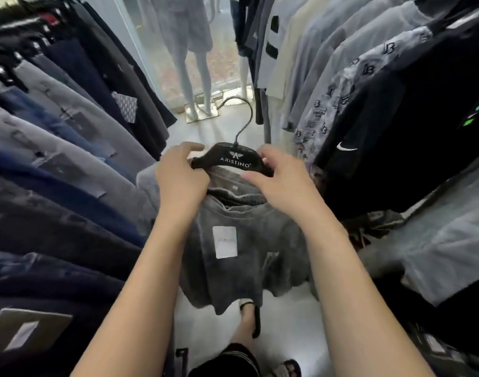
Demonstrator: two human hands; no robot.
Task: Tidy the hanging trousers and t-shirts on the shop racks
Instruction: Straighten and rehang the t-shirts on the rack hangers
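Sandalled feet [249, 317] stand on the pale floor [233, 123] at 6 o'clock, with two bare forearms reaching up the middle of the view. Between them hangs a dark grey t-shirt [249, 257] with a white tag [224, 242] on its front. It sits on a black hanger [234, 159] held off the racks in the aisle, hook pointing to 12 o'clock. The left grip [181, 175] is clenched round the hanger's end at 9 o'clock. The right grip [282, 178] is clenched on the end at 3 o'clock, thumb on the collar. Trousers [69, 110] fill the rack at 9 o'clock, t-shirts [341, 63] the rack at 3 o'clock. Mannequins [195, 77] stand at 12 o'clock.
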